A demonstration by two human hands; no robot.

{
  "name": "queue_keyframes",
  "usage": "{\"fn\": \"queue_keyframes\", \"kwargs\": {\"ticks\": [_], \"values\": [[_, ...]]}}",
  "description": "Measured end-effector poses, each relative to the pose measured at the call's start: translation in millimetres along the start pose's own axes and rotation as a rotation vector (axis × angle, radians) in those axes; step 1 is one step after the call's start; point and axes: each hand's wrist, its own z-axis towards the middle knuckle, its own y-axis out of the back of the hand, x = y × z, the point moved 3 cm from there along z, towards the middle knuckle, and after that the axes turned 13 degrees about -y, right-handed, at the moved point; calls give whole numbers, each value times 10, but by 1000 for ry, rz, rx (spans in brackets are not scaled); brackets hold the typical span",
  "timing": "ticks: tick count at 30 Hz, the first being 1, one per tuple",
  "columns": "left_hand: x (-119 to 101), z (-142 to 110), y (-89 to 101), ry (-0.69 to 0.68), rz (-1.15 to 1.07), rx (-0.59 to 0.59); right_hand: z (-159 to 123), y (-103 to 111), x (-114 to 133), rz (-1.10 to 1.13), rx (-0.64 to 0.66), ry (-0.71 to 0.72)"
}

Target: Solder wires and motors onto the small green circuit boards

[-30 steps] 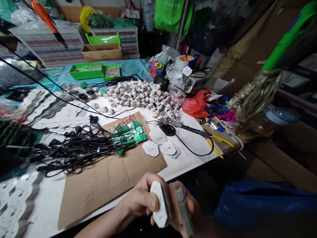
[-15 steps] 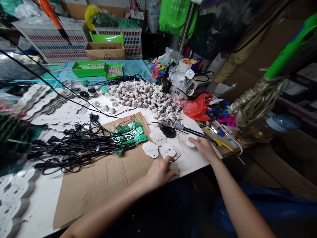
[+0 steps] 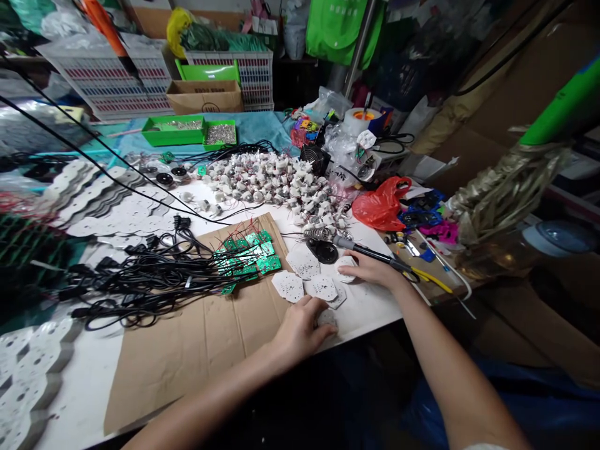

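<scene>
My left hand [image 3: 302, 328] is curled at the table's front edge, thumb and fingers around a pale grey, perforated disc [image 3: 327, 317], partly hidden by the fingers. My right hand [image 3: 372, 270] pinches a white perforated plate [image 3: 345, 267] by its right side, low over the table. Between the hands lie several more white, many-sided plates [image 3: 321, 287] with small holes, some overlapping; another plate [image 3: 287, 286] sits to their left. Just above my right hand, a soldering iron [image 3: 368, 250] rests with its front end in a coil stand [image 3: 323, 250].
Green circuit boards [image 3: 248, 256] with black power cords [image 3: 159, 281] lie on a cardboard sheet [image 3: 197, 356]. Behind is a heap of small white motors [image 3: 276, 181]. Green trays [image 3: 173, 130] stand farther back. A red plastic bag [image 3: 382, 203] lies at right, near yellow-handled pliers [image 3: 434, 280].
My right hand has moved left with the white plate, toward the other plates. My left hand stays at the grey disc, its thumb shifted slightly. The camera view has turned a little left.
</scene>
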Motion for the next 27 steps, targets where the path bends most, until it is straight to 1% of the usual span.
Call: {"fn": "queue_keyframes", "kwargs": {"ticks": [3, 5, 7, 9, 11, 12, 13, 15, 17, 19, 23, 24, 26, 27], "values": [[3, 47, 180, 49, -56, -45, -2, -26, 6, -100, -26, -36], [24, 152, 389, 48, -48, -109, -20, -47, 2, -141, -37, -44], [75, 331, 652, 50, 25, -182, -55, -74, -10, -161, -34, -39], [154, 566, 917, 75, 167, -235, -102, -97, -28, -172, -40, -26], [247, 818, 1126, 109, 306, -257, -150, -115, -50, -179, -61, -7], [295, 934, 1193, 129, 360, -249, -172, -122, -59, -182, -75, 3], [344, 1035, 1233, 150, 410, -225, -190, -128, -68, -185, -90, 14], [435, 1182, 1245, 184, 488, -165, -213, -138, -77, -191, -118, 37], [503, 1256, 1205, 189, 536, -126, -215, -145, -73, -199, -140, 60], [535, 1278, 1157, 156, 560, -122, -204, -147, -57, -208, -159, 80], [493, 1208, 1123, 70, 610, -132, -208, -150, -42, -229, -162, 129], [472, 1167, 1139, 58, 623, -141, -217, -148, -58, -237, -160, 139], [435, 1051, 1214, 28, 656, -162, -223, -128, -107, -320, -207, 162], [412, 970, 1270, -36, 683, -167, -213, -117, -129, -368, -240, 187]]}}
